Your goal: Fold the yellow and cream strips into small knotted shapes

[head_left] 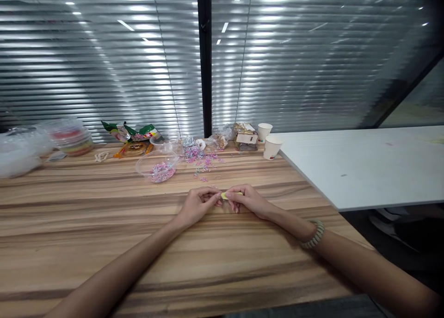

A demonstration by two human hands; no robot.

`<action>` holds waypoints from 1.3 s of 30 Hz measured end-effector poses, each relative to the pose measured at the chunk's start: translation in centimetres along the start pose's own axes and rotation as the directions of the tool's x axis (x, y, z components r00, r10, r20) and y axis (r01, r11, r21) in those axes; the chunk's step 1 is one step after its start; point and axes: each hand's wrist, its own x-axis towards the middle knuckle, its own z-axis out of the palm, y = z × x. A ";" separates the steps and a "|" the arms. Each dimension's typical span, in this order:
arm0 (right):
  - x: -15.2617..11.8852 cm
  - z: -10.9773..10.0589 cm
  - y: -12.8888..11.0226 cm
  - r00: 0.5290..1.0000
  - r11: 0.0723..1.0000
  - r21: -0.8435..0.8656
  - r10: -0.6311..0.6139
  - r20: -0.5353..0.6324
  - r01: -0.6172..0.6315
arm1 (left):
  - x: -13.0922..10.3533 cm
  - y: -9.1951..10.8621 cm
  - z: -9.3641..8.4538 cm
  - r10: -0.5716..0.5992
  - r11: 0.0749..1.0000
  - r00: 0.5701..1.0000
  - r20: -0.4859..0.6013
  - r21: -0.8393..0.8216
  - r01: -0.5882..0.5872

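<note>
My right hand (250, 200) is closed in a pinch around a small yellow object (225, 196), whose exact kind I cannot make out. Thumb and fingers of my left hand (197, 204) are pressed together at the left end of it; whatever they pinch is too small to name. Both hands are just over the wooden table (194, 271). Beyond them lie scattered small pink, purple and green pieces (204, 160), perhaps paper clips. More such pieces fill part of a clear plastic bowl (143, 167) to the left.
Two paper cups (272, 147) and a small box (245, 136) stand at the back right. Green snack packaging (144, 133), stacked clear containers (71, 137) and a plastic bag (17, 153) are at the back left. A white table (367, 165) adjoins on the right.
</note>
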 end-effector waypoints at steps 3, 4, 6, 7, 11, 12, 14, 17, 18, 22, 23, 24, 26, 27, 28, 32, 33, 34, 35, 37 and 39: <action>0.0 -0.1 0.1 1.000 1.000 0.025 -0.004 -0.004 0.004 | -0.1 0.2 0.0 -0.026 1.000 0.999 -0.021 -0.001 0.026; 0.0 -0.1 0.2 1.000 0.999 0.032 -0.005 -0.002 0.005 | -0.1 0.2 0.0 -0.028 1.000 0.999 -0.027 0.001 0.028; 0.0 -0.2 0.3 1.000 0.999 0.039 -0.008 -0.003 0.008 | -0.2 0.3 0.0 -0.023 1.000 0.999 -0.042 0.010 0.024; 0.0 -0.2 0.3 1.000 0.999 0.040 -0.009 -0.004 0.009 | -0.2 0.3 0.0 -0.016 1.000 0.998 -0.054 0.020 0.017; -0.1 -0.1 0.2 1.000 1.000 0.015 -0.010 -0.007 0.010 | -0.4 0.2 0.1 0.040 0.995 0.996 -0.082 0.090 -0.033; -0.1 0.0 0.1 1.000 1.000 0.003 -0.007 -0.005 0.007 | -0.4 0.2 0.1 0.059 0.993 0.995 -0.080 0.107 -0.050; -0.1 0.1 0.0 1.000 1.000 -0.018 -0.008 0.006 0.008 | -0.4 0.2 0.1 0.095 0.985 0.993 -0.067 0.149 -0.084; -0.1 0.2 0.0 0.999 0.999 -0.041 -0.021 0.030 0.023 | -0.4 0.1 0.1 0.133 0.967 0.990 -0.045 0.224 -0.120; 0.0 0.2 0.0 0.999 0.999 -0.048 -0.024 0.035 0.026 | -0.4 0.1 0.1 0.141 0.961 0.989 -0.042 0.244 -0.127; 0.0 0.1 0.0 0.999 0.999 -0.040 -0.025 0.035 0.027 | -0.5 0.5 0.2 0.151 0.955 0.988 -0.041 0.262 -0.136; 0.0 0.1 -0.1 0.999 0.999 -0.027 -0.023 0.032 0.024 | -0.5 0.6 0.2 0.152 0.956 0.988 -0.039 0.258 -0.137; -0.1 0.0 -0.1 0.999 1.000 -0.014 -0.020 0.028 0.021 | -0.5 0.6 0.2 0.153 0.957 0.988 -0.037 0.256 -0.139; -0.1 0.0 -0.1 1.000 1.000 0.006 -0.015 0.025 0.015 | -0.6 0.8 0.3 0.162 0.952 0.986 -0.038 0.270 -0.146; -0.1 0.0 -0.1 1.000 1.000 0.013 -0.016 0.025 0.016 | -0.6 0.8 0.3 0.170 0.946 0.985 -0.039 0.286 -0.151; 0.0 0.0 -0.1 1.000 1.000 0.017 -0.017 0.026 0.017 | -0.6 0.9 0.2 0.180 0.939 0.983 -0.036 0.304 -0.161; 0.0 0.1 -0.1 1.000 1.000 0.021 -0.014 0.022 0.014 | -0.8 1.2 0.1 0.242 0.896 0.970 0.031 0.377 -0.235; 0.0 0.1 -0.1 1.000 1.000 0.023 -0.013 0.020 0.012 | -0.8 1.2 0.0 0.252 0.885 0.966 0.051 0.391 -0.251; 0.0 0.1 -0.1 1.000 1.000 0.027 -0.013 0.019 0.012 | -0.8 1.3 0.0 0.259 0.877 0.963 0.069 0.402 -0.264; 0.0 0.1 -0.1 1.000 0.999 0.031 -0.014 0.018 0.014 | -0.8 1.3 -0.1 0.264 0.871 0.961 0.081 0.409 -0.274; 0.0 0.0 -0.1 1.000 0.999 0.037 -0.017 0.019 0.017 | -0.8 1.3 -0.1 0.274 0.867 0.957 0.094 0.406 -0.288; 0.0 0.0 -0.1 1.000 0.999 0.037 -0.017 0.019 0.016 | -0.7 1.2 -0.1 0.294 0.865 0.951 0.101 0.396 -0.309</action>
